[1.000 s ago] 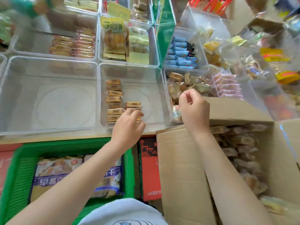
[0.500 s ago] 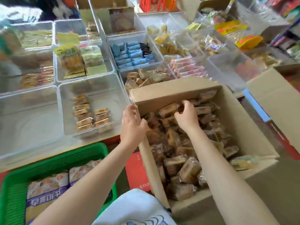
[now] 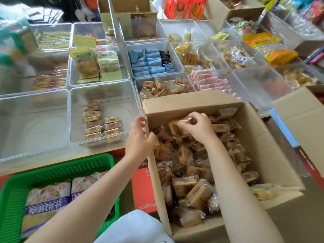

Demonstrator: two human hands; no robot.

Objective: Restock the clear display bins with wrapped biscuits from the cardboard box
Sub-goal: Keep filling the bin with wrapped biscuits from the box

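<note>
An open cardboard box at lower right is full of brown wrapped biscuits. My right hand reaches into its far end and pinches one wrapped biscuit near the top of the pile. My left hand grips the box's left wall near the far corner. Left of the box, a clear display bin holds two short rows of the same biscuits, stacked neatly near its front.
An empty clear bin sits at far left. Other bins behind hold blue, pink and yellow snack packs. A green basket with large biscuit bags and a red carton stand below the shelf edge.
My view swung right from the bin to the box. My left hand left the biscuits in the bin and took the box wall. My right hand dropped into the box onto a biscuit.
</note>
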